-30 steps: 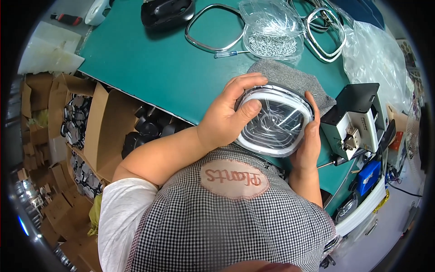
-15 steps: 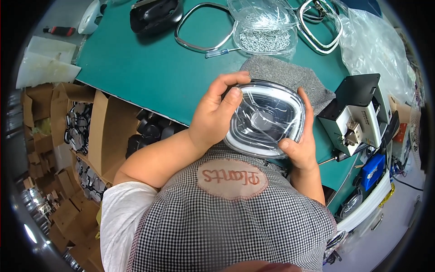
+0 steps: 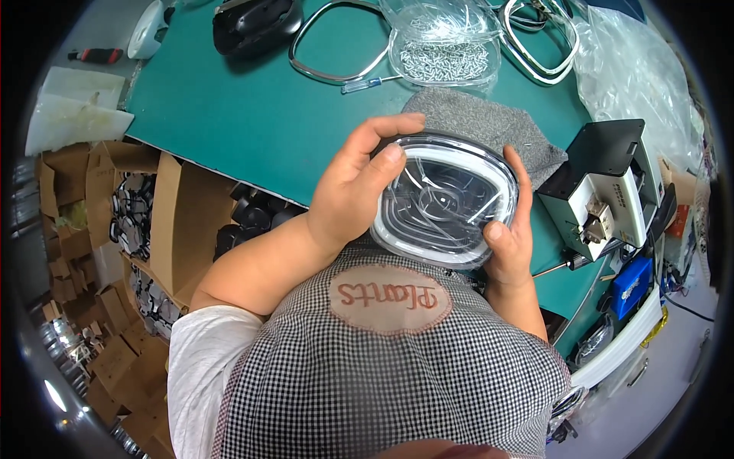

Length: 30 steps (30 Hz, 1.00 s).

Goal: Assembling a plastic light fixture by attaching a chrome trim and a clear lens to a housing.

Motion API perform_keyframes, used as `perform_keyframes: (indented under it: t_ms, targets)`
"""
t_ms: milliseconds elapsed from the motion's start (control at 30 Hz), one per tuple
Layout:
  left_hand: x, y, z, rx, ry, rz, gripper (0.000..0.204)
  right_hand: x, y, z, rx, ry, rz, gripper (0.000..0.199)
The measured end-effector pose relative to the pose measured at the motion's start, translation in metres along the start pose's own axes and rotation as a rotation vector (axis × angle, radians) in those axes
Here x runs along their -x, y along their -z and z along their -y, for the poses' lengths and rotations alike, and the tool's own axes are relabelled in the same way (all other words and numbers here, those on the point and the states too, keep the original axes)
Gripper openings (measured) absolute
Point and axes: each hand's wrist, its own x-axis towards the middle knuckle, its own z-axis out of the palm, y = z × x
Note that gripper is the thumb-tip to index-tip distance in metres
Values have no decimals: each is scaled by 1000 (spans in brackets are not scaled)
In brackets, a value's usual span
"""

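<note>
Between both palms, close to my apron, is a rounded clear-fronted lamp (image 3: 447, 203) with a black rim and a white ring inside. Bright reflections streak its glossy front. My left hand (image 3: 355, 180) grips its left side, the thumb on the front edge and the fingers curled over the far rim. On the right side my right hand (image 3: 512, 237) holds it, thumb on the near corner and fingers along the outer edge. The undersides of the lamp and the fingers beneath are hidden. Just beyond it a grey cloth (image 3: 489, 126) lies on the green table (image 3: 229, 115).
Farther back are a black housing (image 3: 256, 27), a chrome ring frame (image 3: 294, 53), a blue-handled screwdriver (image 3: 361, 86), a clear tray of screws (image 3: 447, 63) and white-edged frames (image 3: 569, 57). To the right stands a black-and-white device (image 3: 604, 191). Cardboard boxes (image 3: 172, 229) with parts stand at left.
The lamp has tilted a little in my hands, so its reflections have shifted and the inside shows differently. My left hand has moved slightly left; both hands keep their hold.
</note>
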Motion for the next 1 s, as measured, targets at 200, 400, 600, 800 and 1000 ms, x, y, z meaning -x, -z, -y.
perform_keyframes:
  t_ms: [200,400,600,800,1000]
  targets:
    - [1,-5,1,-91,0,-83,39,4,2,-4,88,99,12,106]
    - [0,-11,-21,-33,188,-41,41,8,6,-9,134,179,0,106]
    - [0,-16,-38,-8,316,-57,40,11,9,-13,75,152,35,109]
    - [-3,-12,-36,-45,262,-24,39,15,13,-17,33,129,56,113]
    - [-11,-8,-20,-5,304,-86,40,8,5,-4,15,6,-30,110]
